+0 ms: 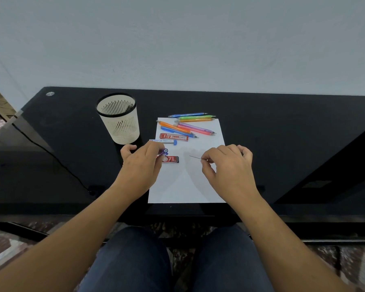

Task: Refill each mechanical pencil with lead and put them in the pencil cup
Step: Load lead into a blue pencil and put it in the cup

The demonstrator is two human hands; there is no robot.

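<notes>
Lead (195,157) pinched by right hand (228,167), purple pencil (164,152) gripped in left hand (141,163), white paper (185,186) between them.

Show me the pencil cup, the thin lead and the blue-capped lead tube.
pencil cup (122,125), head view, slotted side wall.
thin lead (195,157), head view, mid-length.
blue-capped lead tube (164,141), head view, clear barrel.

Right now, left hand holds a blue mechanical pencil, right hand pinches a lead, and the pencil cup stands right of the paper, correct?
No: the head view shows the pencil cup standing left of the white paper, on the black table. The left hand does hold the blue mechanical pencil, and the right hand pinches the lead.
</notes>
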